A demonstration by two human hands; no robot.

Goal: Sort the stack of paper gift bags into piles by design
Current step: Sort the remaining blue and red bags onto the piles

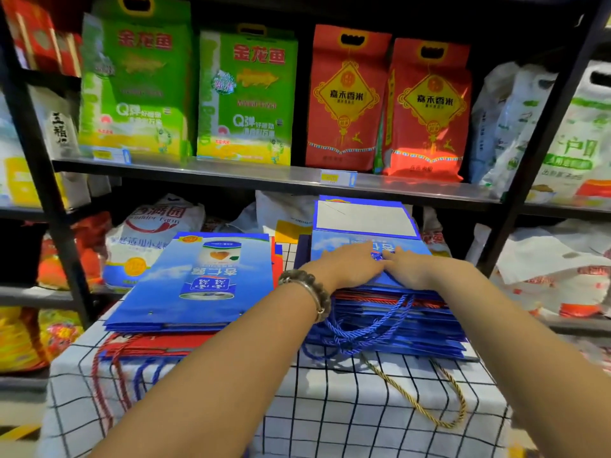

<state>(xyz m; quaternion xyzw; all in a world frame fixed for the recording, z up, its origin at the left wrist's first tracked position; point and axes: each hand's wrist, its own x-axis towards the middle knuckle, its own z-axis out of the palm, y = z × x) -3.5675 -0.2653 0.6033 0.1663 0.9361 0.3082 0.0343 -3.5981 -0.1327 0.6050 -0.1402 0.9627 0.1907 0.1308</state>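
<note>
A tall stack of flat paper gift bags [396, 312], mostly blue with a few red edges, lies on the right of the checked table. Its top bag [344, 241] is blue with a sky print and its white bottom flap stands folded up. My left hand [350, 264] and my right hand [413, 269] both lie flat on this top bag, fingers stretched out and almost touching. To the left lies a second pile with a blue bag [201, 282] showing a can picture on top and a red bag [155, 347] under it.
Blue, red and gold cord handles [420, 401] hang over the front edge of the checked tablecloth [330, 418]. Behind the table runs a black metal shelf [264, 178] with green and red rice bags above and white sacks below.
</note>
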